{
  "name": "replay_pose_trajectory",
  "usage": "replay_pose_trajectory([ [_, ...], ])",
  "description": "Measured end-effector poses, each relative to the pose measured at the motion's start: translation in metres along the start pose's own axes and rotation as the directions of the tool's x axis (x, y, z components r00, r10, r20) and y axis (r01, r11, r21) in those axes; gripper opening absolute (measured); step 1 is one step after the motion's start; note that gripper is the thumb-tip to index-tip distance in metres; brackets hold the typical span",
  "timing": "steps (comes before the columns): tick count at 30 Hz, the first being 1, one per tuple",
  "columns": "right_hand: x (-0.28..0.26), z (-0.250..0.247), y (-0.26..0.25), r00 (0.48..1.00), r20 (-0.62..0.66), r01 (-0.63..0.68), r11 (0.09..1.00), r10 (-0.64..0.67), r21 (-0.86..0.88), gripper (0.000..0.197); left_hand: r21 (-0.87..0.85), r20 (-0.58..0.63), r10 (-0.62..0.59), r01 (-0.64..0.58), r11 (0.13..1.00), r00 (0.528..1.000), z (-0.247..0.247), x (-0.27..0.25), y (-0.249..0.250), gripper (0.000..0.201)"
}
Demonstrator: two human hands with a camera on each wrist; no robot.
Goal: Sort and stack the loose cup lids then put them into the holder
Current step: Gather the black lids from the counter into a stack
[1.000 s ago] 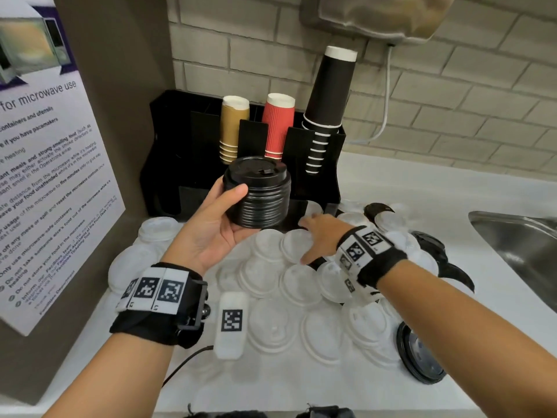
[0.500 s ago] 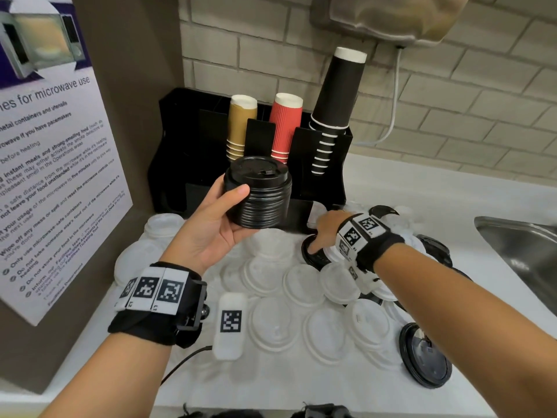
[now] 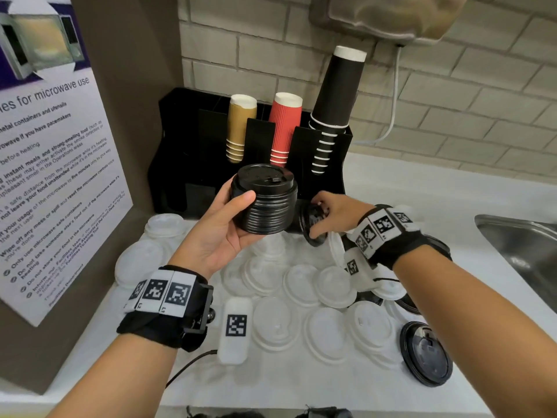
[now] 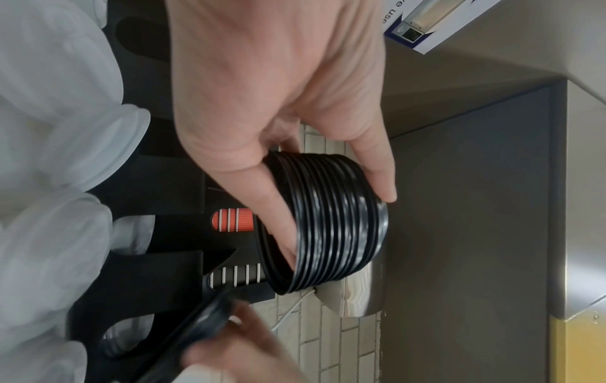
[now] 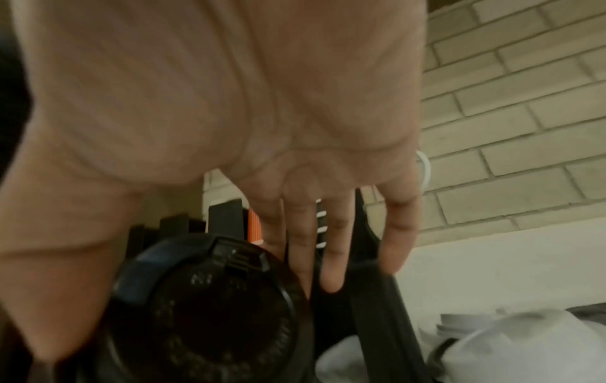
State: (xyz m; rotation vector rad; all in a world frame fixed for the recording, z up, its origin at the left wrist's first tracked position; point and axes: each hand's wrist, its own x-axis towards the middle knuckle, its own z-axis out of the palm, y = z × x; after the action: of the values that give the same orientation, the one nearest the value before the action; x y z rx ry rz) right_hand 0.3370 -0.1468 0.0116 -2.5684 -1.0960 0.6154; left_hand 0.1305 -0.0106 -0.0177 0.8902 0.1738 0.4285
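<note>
Two hands working over the worktop [image 3: 391, 188]: left hand [image 3: 217, 233] is gripping the stack of black lids [image 3: 264, 200] before the holder [image 3: 187, 152] (white lids [image 3: 301, 285] lying beneath), right hand [image 3: 337, 211] is pinching one tilted black lid [image 3: 313, 221].

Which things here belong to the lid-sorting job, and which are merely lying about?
Job:
black lid stack, gripped by left hand
single black lid, held by right hand
loose white lids
black holder

Lying about:
sink
microwave poster
</note>
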Motion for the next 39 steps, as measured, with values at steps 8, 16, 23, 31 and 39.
replay_pose_trajectory([
  [8,-0.053,-0.027,-0.021,0.946,-0.197,0.322,0.677,-0.257,0.662,0.046,0.048,0.009,-0.014,0.014,0.999,1.0,0.008,0.002,-0.01,0.06],
  [16,-0.08,-0.026,-0.031,0.877,-0.247,0.478,0.793,-0.411,0.379,0.049,0.177,0.14,-0.073,0.048,0.983,0.987,0.018,0.003,-0.021,0.055],
  [23,-0.083,-0.028,-0.027,0.86,-0.223,0.507,0.816,-0.459,0.278,0.049,0.22,0.174,-0.129,0.09,0.971,0.976,0.027,0.003,-0.027,0.061],
  [31,-0.09,-0.03,-0.022,0.848,-0.254,0.519,0.828,-0.465,0.213,0.049,0.14,0.167,-0.174,0.151,0.979,0.971,0.036,0.003,-0.035,0.076],
  [39,-0.094,-0.042,0.003,0.912,-0.341,0.316,0.92,-0.228,0.23,0.029,0.072,0.099,-0.137,0.131,0.989,0.986,0.03,0.008,-0.033,0.068],
])
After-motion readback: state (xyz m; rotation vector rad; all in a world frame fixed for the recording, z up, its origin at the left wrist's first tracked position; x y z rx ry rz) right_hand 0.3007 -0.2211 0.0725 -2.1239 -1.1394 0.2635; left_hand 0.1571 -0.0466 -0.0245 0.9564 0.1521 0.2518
